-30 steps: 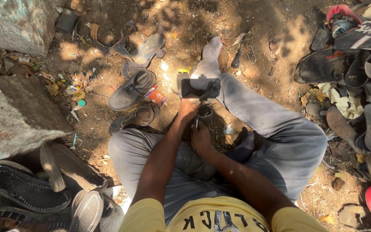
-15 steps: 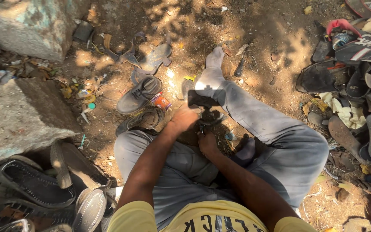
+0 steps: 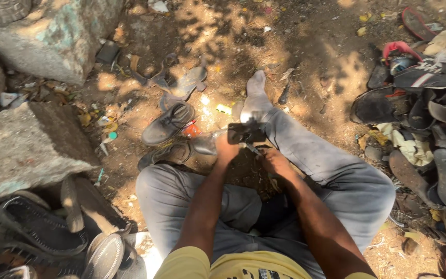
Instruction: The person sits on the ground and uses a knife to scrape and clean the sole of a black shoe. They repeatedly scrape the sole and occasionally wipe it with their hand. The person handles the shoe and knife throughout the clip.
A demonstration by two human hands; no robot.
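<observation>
I sit on dirt ground in grey trousers, legs folded, one socked foot (image 3: 256,92) stretched ahead. My left hand (image 3: 226,150) grips a dark shoe (image 3: 246,133) held on end above my right shin. My right hand (image 3: 274,161) is closed just below and right of it, pinching a small thin tool whose tip points at the shoe's lower edge. The tool is too small to make out clearly.
A dark shoe (image 3: 167,124) and another (image 3: 166,153) lie on the ground to the left. Large stone blocks (image 3: 27,144) stand at left, sandals (image 3: 37,232) piled below them. A heap of sandals and slippers (image 3: 429,113) fills the right side.
The view has shifted down and right. My hands have moved a little with the shoe, which stays in my left hand; my right hand stays low beside it.
</observation>
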